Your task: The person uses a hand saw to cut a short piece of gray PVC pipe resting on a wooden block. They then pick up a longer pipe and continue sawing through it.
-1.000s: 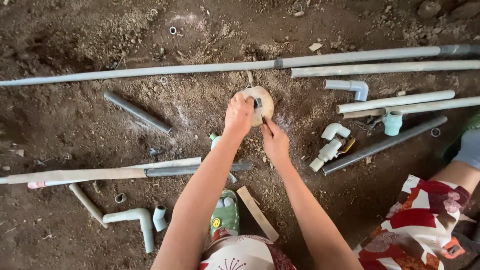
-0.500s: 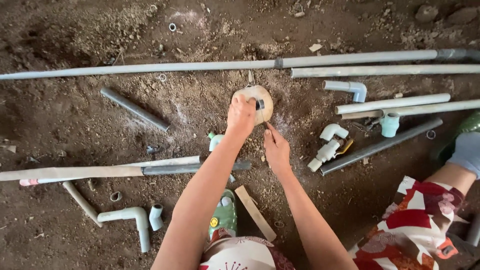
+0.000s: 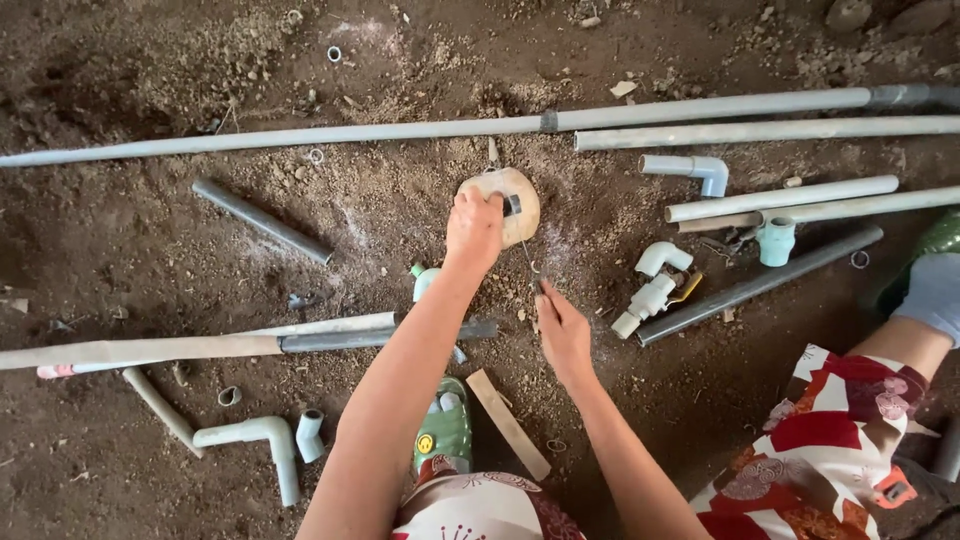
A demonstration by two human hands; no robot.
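My left hand point(image 3: 474, 228) reaches forward and grips a round tan ball-like object point(image 3: 520, 203) resting on the dirt, with a short dark piece point(image 3: 512, 205) at my fingertips. My right hand point(image 3: 561, 325) is closer to me, its fingers pinched on a thin strand point(image 3: 531, 260) that runs up to the round object. A small green-capped bottle point(image 3: 424, 281) lies just left of my left forearm.
Long grey pipes point(image 3: 400, 130) lie across the ground ahead, with more point(image 3: 780, 195) at the right. Elbow fittings point(image 3: 660, 275) and a teal fitting point(image 3: 776, 240) lie to the right, a bent pipe point(image 3: 250, 435) at lower left. A green sandal point(image 3: 445, 430) and a wooden strip point(image 3: 508, 423) lie near me.
My right hand has drawn back toward me, away from the round object, with the thin strand stretching out between them. My left hand has stayed on the round object.
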